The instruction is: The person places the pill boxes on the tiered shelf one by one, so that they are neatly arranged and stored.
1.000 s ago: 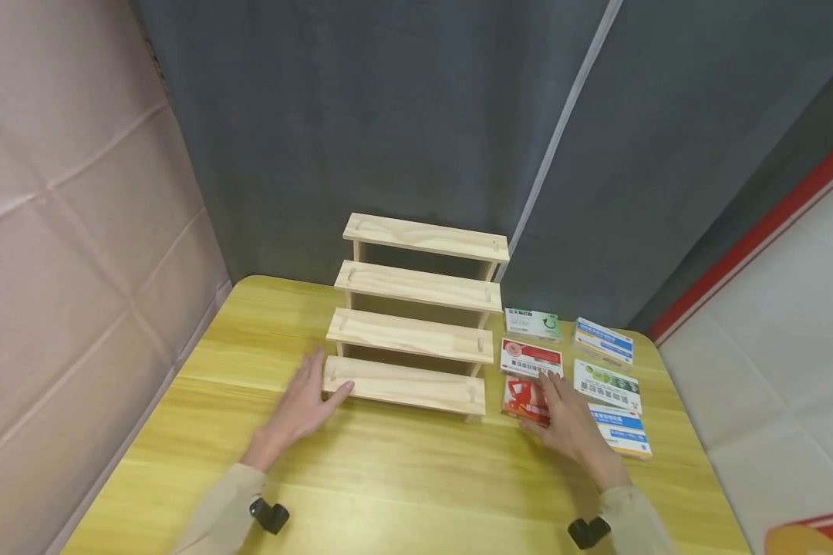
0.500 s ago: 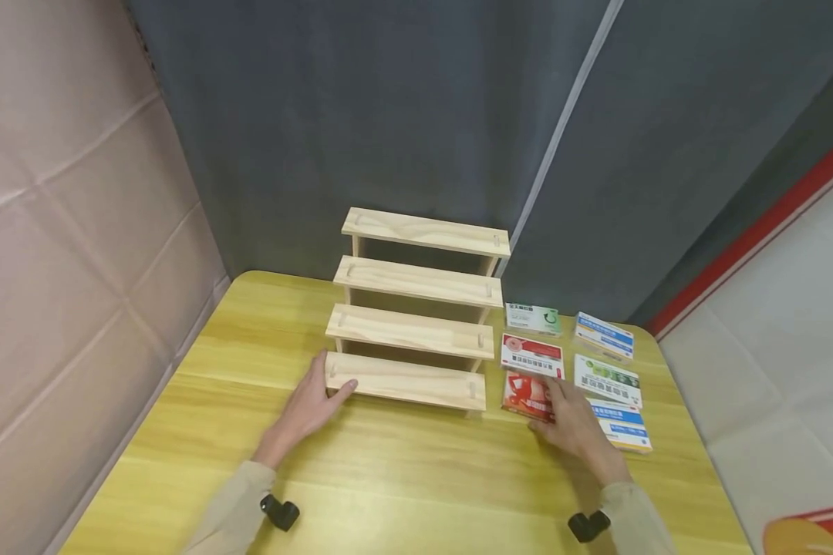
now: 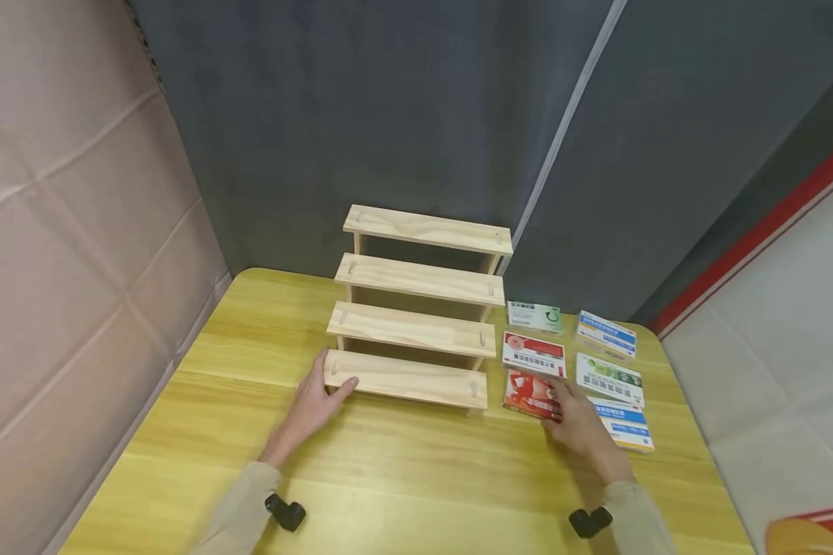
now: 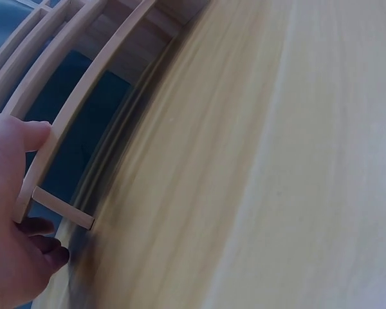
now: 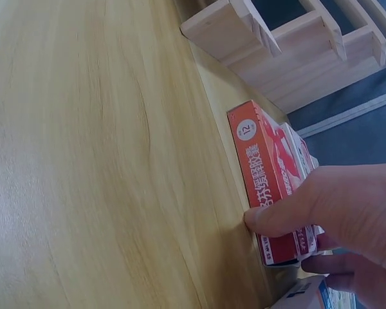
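**Red Capsule Carton [image 3: 525, 391] Pinched Beside Wooden Step Rack [image 3: 416, 327]**

A right hand [image 3: 583, 432] pinches the carton, thumb against its near side and fingers behind, just right of the rack's lowest board [image 3: 406, 379]. The left hand [image 3: 309, 410] grips that board's left end, thumb over the front edge, other fingers curled below. Good handling likely calls for even pressure, too light to dent cardboard, with fingertips clear of the white-and-red carton [image 3: 534, 351] farther back, also right of the rack.
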Demonstrator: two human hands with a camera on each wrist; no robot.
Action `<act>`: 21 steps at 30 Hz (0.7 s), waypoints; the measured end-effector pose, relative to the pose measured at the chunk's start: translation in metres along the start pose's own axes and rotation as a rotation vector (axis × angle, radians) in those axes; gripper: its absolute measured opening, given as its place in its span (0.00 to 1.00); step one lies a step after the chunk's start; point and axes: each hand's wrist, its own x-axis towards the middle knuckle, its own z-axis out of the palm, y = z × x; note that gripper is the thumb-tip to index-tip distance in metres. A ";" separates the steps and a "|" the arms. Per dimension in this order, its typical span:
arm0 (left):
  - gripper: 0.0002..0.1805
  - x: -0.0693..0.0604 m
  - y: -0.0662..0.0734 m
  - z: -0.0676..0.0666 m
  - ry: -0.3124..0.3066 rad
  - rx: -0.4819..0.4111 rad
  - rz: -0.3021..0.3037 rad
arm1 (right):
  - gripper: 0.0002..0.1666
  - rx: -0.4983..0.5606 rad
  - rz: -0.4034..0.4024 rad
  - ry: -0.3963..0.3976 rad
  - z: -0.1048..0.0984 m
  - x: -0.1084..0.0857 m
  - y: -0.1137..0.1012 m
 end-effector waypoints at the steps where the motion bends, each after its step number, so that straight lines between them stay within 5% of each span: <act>1: 0.58 0.000 -0.001 0.001 0.004 -0.008 -0.001 | 0.48 0.002 -0.003 0.005 0.000 0.000 0.001; 15: 0.56 0.001 -0.004 0.007 0.047 -0.089 0.006 | 0.50 0.043 0.032 0.018 -0.004 -0.002 0.006; 21: 0.56 0.001 -0.008 0.007 0.073 -0.122 0.019 | 0.50 0.054 0.007 0.085 -0.007 -0.005 0.009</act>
